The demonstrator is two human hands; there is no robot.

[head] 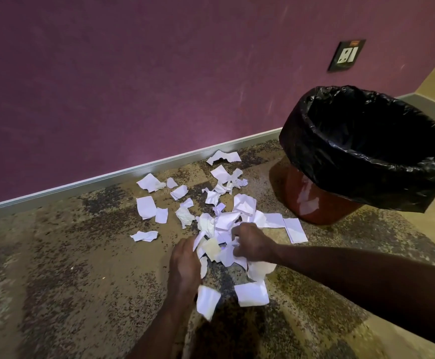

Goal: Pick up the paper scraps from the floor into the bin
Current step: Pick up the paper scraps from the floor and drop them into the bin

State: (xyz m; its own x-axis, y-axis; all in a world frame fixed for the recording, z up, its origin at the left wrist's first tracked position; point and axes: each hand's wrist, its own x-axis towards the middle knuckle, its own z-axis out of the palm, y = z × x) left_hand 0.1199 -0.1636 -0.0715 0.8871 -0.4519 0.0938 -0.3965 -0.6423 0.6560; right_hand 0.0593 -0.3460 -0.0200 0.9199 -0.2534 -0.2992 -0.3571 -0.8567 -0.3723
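Carpet point(81, 255); blank paper scraps point(146, 207)

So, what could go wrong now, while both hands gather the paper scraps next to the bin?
1. The left hand and right hand hold a loose heap of paper scraps; pieces may slip out on the way to the bin.
2. Scattered scraps by the skirting lie outside the scoop and could be missed.
3. The black bin liner hangs loosely over the rim; a hand could perhaps drag it.

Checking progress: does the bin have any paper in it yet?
Cannot tell. The bin stands upright, but inside its black liner only darkness shows.
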